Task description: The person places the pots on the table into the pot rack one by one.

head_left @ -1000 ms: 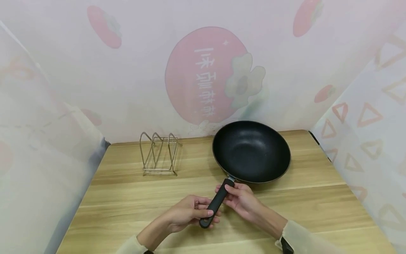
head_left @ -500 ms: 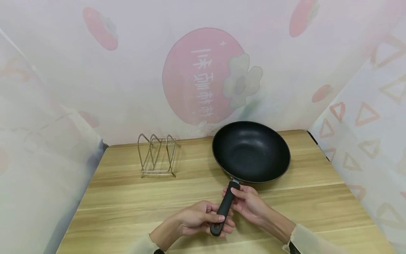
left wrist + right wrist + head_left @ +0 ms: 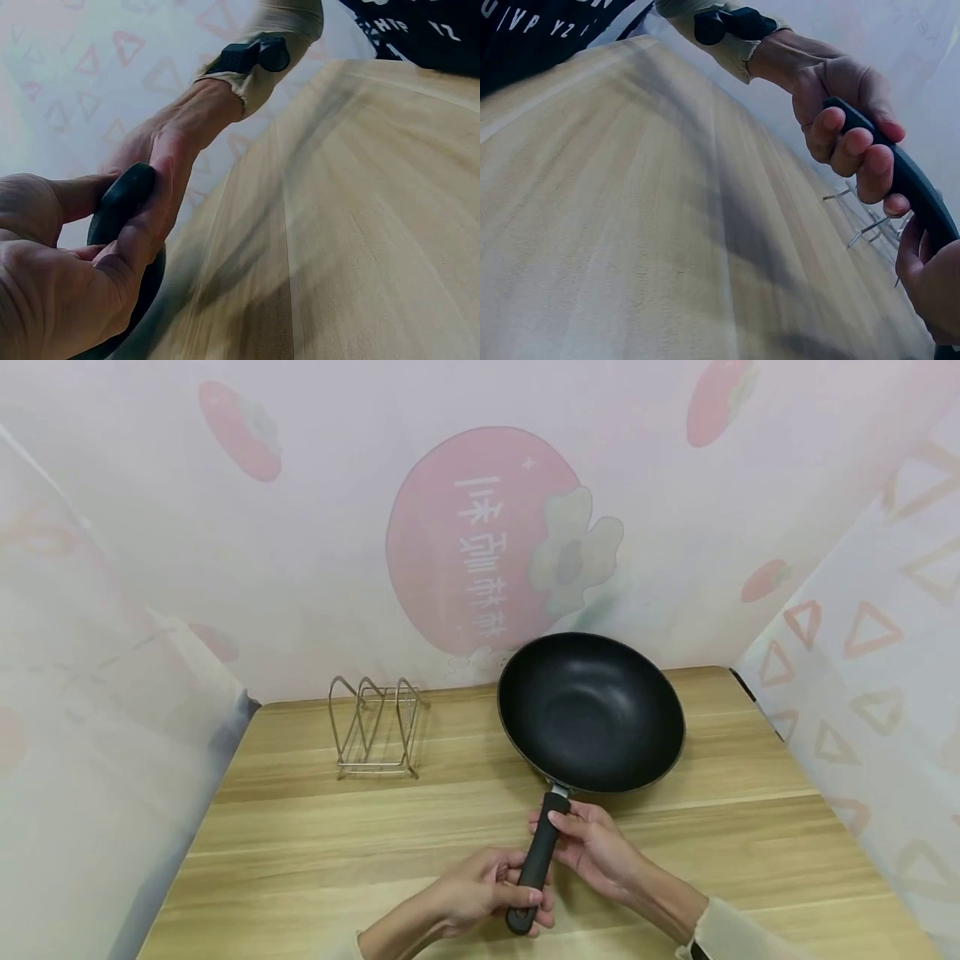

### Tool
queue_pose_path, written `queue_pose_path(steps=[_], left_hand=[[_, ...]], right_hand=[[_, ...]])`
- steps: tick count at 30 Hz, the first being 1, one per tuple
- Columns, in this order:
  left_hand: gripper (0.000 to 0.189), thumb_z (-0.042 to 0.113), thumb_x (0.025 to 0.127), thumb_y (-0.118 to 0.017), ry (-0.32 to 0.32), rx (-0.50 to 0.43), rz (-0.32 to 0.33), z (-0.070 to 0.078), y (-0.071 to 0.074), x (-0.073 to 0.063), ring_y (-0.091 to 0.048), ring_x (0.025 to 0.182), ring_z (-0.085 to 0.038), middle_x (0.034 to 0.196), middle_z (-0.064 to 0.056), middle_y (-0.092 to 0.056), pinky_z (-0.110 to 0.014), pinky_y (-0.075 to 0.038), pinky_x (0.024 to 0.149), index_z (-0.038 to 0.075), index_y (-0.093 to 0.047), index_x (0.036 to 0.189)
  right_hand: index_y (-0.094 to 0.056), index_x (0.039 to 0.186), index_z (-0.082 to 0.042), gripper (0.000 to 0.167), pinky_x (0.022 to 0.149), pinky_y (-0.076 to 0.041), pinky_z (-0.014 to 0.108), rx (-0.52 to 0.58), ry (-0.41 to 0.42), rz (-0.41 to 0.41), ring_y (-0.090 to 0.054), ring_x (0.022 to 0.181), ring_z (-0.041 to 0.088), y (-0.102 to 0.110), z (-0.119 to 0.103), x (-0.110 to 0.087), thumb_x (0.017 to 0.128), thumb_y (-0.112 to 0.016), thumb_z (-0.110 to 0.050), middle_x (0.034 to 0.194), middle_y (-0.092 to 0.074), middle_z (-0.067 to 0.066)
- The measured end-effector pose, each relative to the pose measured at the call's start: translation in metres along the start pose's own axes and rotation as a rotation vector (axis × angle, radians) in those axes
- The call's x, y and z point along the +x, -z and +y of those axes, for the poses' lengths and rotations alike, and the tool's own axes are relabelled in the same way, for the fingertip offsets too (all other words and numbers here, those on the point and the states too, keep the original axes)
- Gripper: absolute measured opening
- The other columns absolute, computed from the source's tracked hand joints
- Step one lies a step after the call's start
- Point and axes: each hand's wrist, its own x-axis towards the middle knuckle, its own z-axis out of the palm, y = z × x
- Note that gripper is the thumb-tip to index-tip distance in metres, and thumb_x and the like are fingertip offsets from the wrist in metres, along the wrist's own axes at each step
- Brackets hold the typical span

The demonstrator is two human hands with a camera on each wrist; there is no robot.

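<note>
A black frying pan (image 3: 592, 714) with deep sides faces up at the back right of the table, its handle (image 3: 542, 856) pointing toward the person. The left hand (image 3: 487, 889) grips the handle's free end, thumb on top and fingers beneath. Nearer the pan body, the right hand (image 3: 596, 852) pinches the handle, its thumb on the upper face. In the right wrist view, the left hand's fingers (image 3: 851, 146) curl round the black handle (image 3: 919, 191), which is raised above the tabletop. The left wrist view shows both hands on the handle (image 3: 124, 199).
A wire rack (image 3: 375, 731) with several upright loops stands at the back left of the wooden table (image 3: 300, 860). A printed wall covering (image 3: 322, 568) rises right behind the table's rear edge, with side panels left and right.
Both hands have shifted right and toward the person with the handle end, so the handle stands more upright in view. The pan's far rim has risen slightly.
</note>
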Motion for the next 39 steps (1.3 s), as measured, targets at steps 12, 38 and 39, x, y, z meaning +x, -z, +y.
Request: queue_pose_path(steps=[12, 38, 39], left_hand=[[0.030, -0.001, 0.101, -0.068, -0.127, 0.221, 0.190, -0.009, -0.018, -0.007, -0.079, 0.090, -0.034, 0.097, -0.021, -0.077, -0.030, -0.065, 0.075, -0.012, -0.059, 0.127], [0.018, -0.003, 0.097, -0.072, -0.595, 1.186, 0.627, -0.021, -0.011, -0.001, -0.044, 0.060, 0.007, 0.076, 0.001, -0.061, -0.010, -0.042, 0.050, 0.000, -0.058, 0.108], [0.019, -0.002, 0.097, -0.073, -0.597, 1.197, 0.640, -0.021, -0.011, 0.000, -0.043, 0.060, 0.007, 0.076, 0.001, -0.060, -0.009, -0.041, 0.050, -0.001, -0.058, 0.110]], right_hand=[[-0.036, 0.151, 0.015, 0.054, 0.104, -0.057, 0.036, -0.226, 0.088, 0.048, -0.068, 0.120, 0.026, -0.023, -0.011, -0.003, 0.110, -0.058, -0.014, 0.134, -0.068, 0.020], [-0.058, 0.130, 0.002, 0.033, 0.076, -0.066, 0.033, -0.690, 0.507, 0.237, -0.078, 0.090, 0.035, -0.074, -0.023, 0.026, 0.100, -0.071, 0.001, 0.110, -0.070, 0.019], [-0.058, 0.128, 0.003, 0.031, 0.077, -0.066, 0.033, -0.684, 0.521, 0.231, -0.077, 0.091, 0.037, -0.075, -0.023, 0.026, 0.100, -0.070, 0.002, 0.110, -0.069, 0.021]])
